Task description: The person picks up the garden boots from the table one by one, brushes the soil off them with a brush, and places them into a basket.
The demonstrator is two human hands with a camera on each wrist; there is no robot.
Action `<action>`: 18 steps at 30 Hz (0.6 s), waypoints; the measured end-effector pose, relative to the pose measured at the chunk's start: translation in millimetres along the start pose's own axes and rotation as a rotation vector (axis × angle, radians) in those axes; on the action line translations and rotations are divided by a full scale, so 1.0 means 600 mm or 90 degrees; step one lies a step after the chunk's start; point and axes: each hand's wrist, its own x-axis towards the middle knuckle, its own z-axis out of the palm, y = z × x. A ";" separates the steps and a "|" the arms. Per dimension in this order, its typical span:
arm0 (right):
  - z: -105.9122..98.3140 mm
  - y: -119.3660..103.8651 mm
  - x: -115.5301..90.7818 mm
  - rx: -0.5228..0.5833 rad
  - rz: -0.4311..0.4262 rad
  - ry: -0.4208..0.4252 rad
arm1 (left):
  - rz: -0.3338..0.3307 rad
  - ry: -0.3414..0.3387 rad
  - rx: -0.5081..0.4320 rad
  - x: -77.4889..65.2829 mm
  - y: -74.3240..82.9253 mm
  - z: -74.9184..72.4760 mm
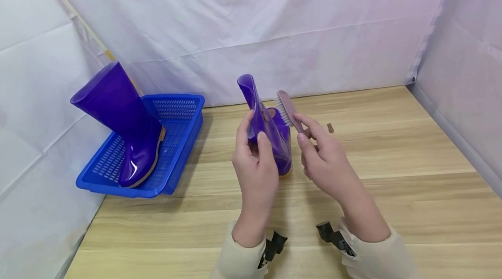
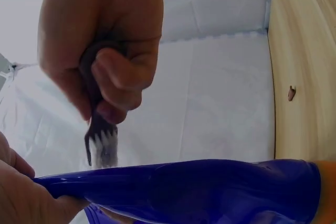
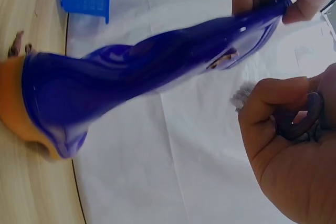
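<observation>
A shiny purple rain boot with an orange-tan sole stands on the table, its shaft squeezed flat near the top. My left hand pinches that shaft between thumb and fingers. In my right hand is a mauve scrubbing brush, gripped by its looped handle, with pale bristles facing the boot. The bristles are right beside the shaft in the left wrist view. A brown smear marks the shaft close to its upper end. Part of the brush is hidden behind the right fingers in the right wrist view.
At the left, a blue plastic basket holds the other purple boot, which leans up over its rim. A small brown crumb lies on the wooden table right of the brush. White cloth hangs behind and at both sides.
</observation>
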 end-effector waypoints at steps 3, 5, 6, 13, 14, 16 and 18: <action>0.014 -0.009 0.004 0.043 0.021 -0.022 | -0.024 -0.001 -0.041 0.004 -0.004 -0.003; 0.020 -0.015 0.009 0.049 0.022 -0.032 | -0.043 0.004 -0.077 0.013 -0.007 -0.004; 0.023 -0.017 0.011 0.047 0.023 -0.035 | -0.057 0.008 -0.102 0.019 -0.010 -0.003; 0.027 -0.018 0.031 0.039 0.052 -0.004 | -0.147 0.076 -0.333 0.060 -0.036 0.022; 0.027 -0.019 0.033 0.036 0.057 0.001 | -0.149 0.086 -0.344 0.063 -0.039 0.027; 0.026 -0.021 0.036 0.032 0.064 0.005 | -0.146 0.100 -0.345 0.064 -0.041 0.032; 0.028 -0.023 0.038 0.023 0.061 0.005 | -0.137 0.103 -0.323 0.061 -0.040 0.033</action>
